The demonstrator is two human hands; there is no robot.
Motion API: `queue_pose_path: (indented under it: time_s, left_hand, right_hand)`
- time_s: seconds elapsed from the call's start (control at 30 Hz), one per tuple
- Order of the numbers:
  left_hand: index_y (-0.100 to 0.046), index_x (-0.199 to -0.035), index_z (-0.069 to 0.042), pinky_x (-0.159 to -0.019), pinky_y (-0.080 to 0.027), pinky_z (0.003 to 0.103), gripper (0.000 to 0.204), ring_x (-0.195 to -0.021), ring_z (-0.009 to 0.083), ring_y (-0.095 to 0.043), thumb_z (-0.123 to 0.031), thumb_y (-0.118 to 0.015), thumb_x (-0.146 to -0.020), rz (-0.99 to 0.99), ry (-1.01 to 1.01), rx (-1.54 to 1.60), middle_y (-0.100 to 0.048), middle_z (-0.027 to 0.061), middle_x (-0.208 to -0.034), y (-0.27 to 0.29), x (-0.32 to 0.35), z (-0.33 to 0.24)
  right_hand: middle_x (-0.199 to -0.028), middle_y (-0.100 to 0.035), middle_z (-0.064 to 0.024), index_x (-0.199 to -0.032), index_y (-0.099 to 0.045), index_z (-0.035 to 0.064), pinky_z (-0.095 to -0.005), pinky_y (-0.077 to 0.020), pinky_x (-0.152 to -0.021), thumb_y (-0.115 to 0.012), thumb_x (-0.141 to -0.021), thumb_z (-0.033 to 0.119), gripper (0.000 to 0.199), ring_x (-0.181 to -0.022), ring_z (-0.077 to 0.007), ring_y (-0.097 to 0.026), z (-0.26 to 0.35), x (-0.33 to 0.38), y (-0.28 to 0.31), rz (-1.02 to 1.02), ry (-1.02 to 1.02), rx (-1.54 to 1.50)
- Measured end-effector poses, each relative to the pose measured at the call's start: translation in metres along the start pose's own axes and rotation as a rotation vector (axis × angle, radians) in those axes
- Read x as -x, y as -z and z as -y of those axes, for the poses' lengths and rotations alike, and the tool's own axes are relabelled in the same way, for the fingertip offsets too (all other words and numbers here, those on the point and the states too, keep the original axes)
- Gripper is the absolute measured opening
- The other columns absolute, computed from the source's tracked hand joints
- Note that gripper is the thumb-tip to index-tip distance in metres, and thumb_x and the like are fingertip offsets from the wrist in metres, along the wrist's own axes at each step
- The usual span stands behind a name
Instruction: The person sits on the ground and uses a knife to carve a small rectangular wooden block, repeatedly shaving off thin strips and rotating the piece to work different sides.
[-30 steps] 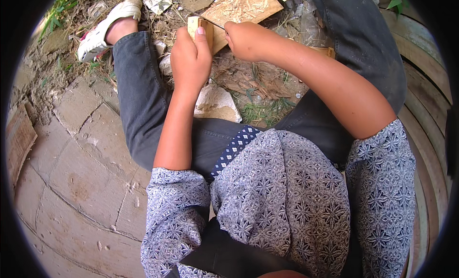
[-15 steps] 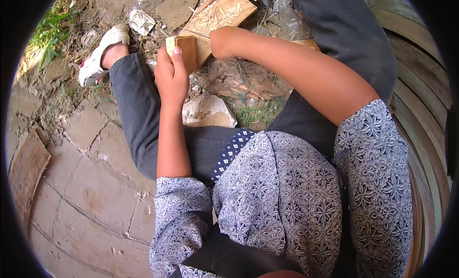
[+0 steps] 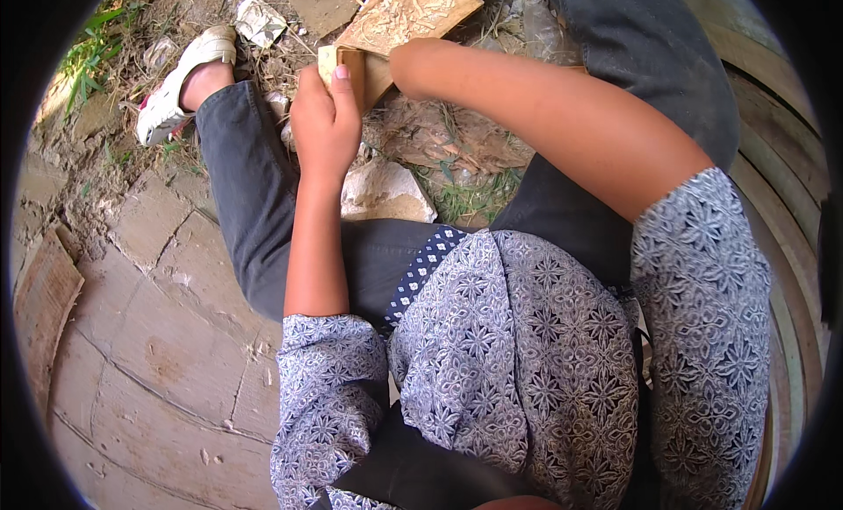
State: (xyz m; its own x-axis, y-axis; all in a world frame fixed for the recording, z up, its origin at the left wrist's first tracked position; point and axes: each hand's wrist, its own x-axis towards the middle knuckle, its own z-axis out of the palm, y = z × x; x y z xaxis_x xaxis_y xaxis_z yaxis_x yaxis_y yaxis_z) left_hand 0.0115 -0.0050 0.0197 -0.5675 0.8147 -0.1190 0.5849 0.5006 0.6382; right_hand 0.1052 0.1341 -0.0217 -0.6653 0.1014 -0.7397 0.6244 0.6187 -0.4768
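Observation:
My left hand (image 3: 325, 119) is closed round a small, pale wooden block (image 3: 354, 68), its thumb along the near face. The block stands on end against a plank (image 3: 458, 11) strewn with wood shavings. My right hand (image 3: 421, 69) is a closed fist beside the block, just over the plank's near edge. A thin dark line like a slim blade runs from that fist toward the block's top; its handle is hidden in the hand. The right fingers are turned away from view.
I sit with legs spread on the ground. A broken pale stone (image 3: 386, 192) and a weathered wood chunk (image 3: 439, 141) lie between my legs. Slatted boards (image 3: 773, 159) curve along the right. Cracked paving (image 3: 158, 334) and a loose board (image 3: 46, 308) are at left.
The view has shifted a little. The block in my left hand has turned slightly and shows its pale narrow end more. My right fist remains beside it, moved slightly up and right.

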Motion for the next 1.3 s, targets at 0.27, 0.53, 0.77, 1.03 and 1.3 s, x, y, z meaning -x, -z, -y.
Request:
queue_pose_path:
  time_s: [0.27, 0.53, 0.77, 1.03, 1.3]
  left_hand:
    - [-0.056, -0.097, 0.003, -0.069, -0.049, 0.05, 0.033, -0.076, 0.0447, -0.065, -0.029, -0.054, -0.106, -0.017, 0.005, 0.07, -0.065, 0.0262, -0.082, 0.003, -0.006, 0.004]
    - [-0.057, -0.097, 0.002, -0.069, -0.048, 0.049, 0.033, -0.075, 0.0447, -0.064, -0.029, -0.054, -0.106, -0.021, -0.031, 0.049, -0.064, 0.0258, -0.082, -0.001, -0.003, 0.006]
    - [-0.057, -0.096, 0.002, -0.068, -0.048, 0.05, 0.033, -0.074, 0.0449, -0.064, -0.029, -0.055, -0.105, -0.025, -0.003, 0.033, -0.064, 0.0265, -0.082, -0.002, -0.005, 0.007]
    - [-0.056, -0.097, 0.003, -0.069, -0.048, 0.049, 0.032, -0.076, 0.0439, -0.064, -0.028, -0.054, -0.106, -0.007, -0.015, 0.048, -0.064, 0.0265, -0.082, 0.0, -0.006, 0.017]
    - [-0.056, -0.094, 0.001, -0.066, -0.045, 0.042, 0.035, -0.067, 0.0259, -0.054, -0.032, -0.051, -0.107, 0.011, 0.108, 0.134, -0.059, 0.0168, -0.075, 0.014, -0.009, 0.048]
  right_hand:
    - [-0.089, -0.072, -0.0262, -0.104, -0.066, -0.0137, -0.0406, -0.0574, -0.049, -0.053, -0.092, 0.004, 0.025, -0.058, -0.0311, -0.07, -0.001, 0.007, 0.022, 0.056, -0.107, -0.178]
    - [-0.095, -0.073, -0.0279, -0.112, -0.066, -0.0102, -0.0432, -0.0599, -0.059, -0.056, -0.089, 0.001, 0.027, -0.069, -0.0354, -0.073, 0.015, 0.025, 0.034, 0.071, 0.021, 0.05]
    - [-0.112, -0.073, -0.0258, -0.117, -0.069, -0.0044, -0.0445, -0.0578, -0.09, -0.062, -0.087, 0.002, 0.032, -0.106, -0.0379, -0.072, 0.004, -0.004, 0.01, 0.065, 0.023, 0.209]
    - [-0.116, -0.073, -0.0241, -0.114, -0.072, -0.0026, -0.0437, -0.0588, -0.087, -0.068, -0.083, 0.005, 0.033, -0.105, -0.0387, -0.072, 0.003, -0.004, 0.014, 0.003, 0.031, 0.124]
    - [-0.072, -0.065, -0.0156, -0.087, -0.065, -0.0055, -0.0439, -0.056, -0.058, -0.046, -0.095, 0.021, 0.034, -0.06, -0.026, -0.065, -0.024, -0.011, 0.007, 0.042, -0.033, -0.565]
